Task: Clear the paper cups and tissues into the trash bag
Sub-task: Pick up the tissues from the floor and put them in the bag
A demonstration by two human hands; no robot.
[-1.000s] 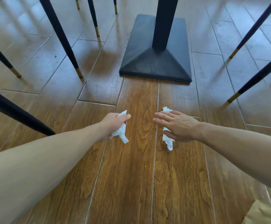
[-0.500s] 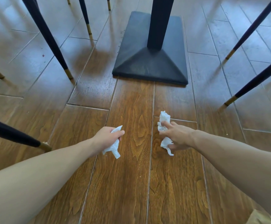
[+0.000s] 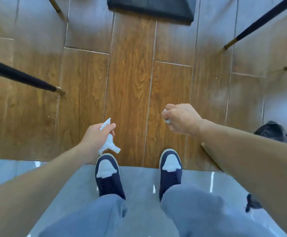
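My left hand (image 3: 96,135) is closed on a crumpled white tissue (image 3: 109,142) whose ends stick out above and below the fingers. My right hand (image 3: 182,118) is balled around a second white tissue (image 3: 167,120); only small bits of it show at the fingers. Both hands hang above the wooden floor, just ahead of my shoes. The black trash bag (image 3: 274,132) shows at the right edge, partly hidden behind my right forearm. No paper cups are in view.
The black table base (image 3: 151,7) lies at the top centre. Dark chair legs with gold tips slant in at the left (image 3: 24,79) and right (image 3: 259,21). My two navy shoes (image 3: 107,175) stand where wood planks meet grey tile.
Both hands have lifted with their tissues and drawn back toward my body. The view has tilted down, so my feet and legs now show and the table base has slid to the top edge.
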